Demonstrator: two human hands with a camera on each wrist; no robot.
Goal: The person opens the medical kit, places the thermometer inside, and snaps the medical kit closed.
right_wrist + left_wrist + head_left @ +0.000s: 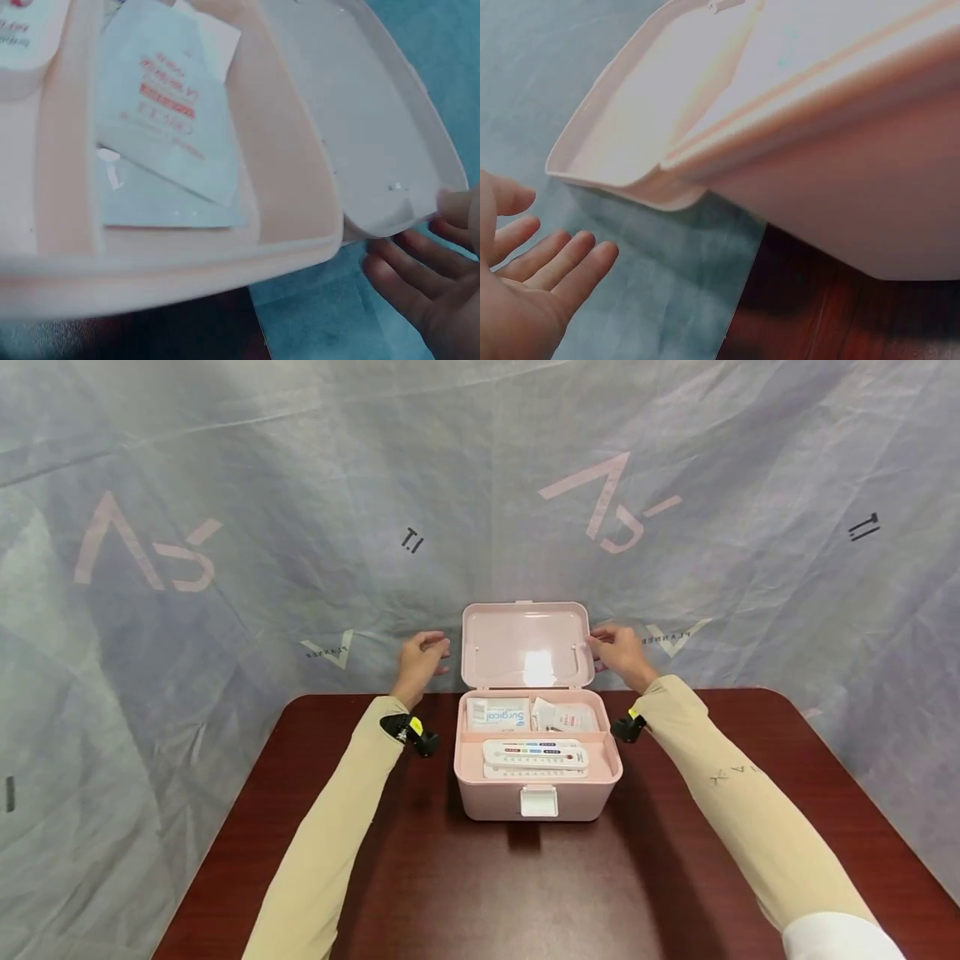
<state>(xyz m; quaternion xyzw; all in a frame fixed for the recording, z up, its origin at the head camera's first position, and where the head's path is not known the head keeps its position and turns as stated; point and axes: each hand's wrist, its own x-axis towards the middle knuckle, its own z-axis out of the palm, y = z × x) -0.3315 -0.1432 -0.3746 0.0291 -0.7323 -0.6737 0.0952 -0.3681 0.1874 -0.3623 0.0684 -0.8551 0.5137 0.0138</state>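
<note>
A pink storage box (495,800) stands on the table with its lid (502,647) raised upright at the back. My right hand (621,653) is at the lid's right edge; in the right wrist view the thumb (456,206) lies on the rim and the fingers reach behind it. To the left of the lid, my left hand (422,664) is apart from it, with loosely bent fingers and nothing held. Inside the box, white thermometer strips (536,753) lie in the front tray, a packet marked Surgical (498,714) at back left, and white sachets (169,105) at back right.
The dark red table (480,893) ends just behind the box, against a grey printed sheet (480,485). A white latch (539,802) is on the box's front. Both wrists carry black camera mounts.
</note>
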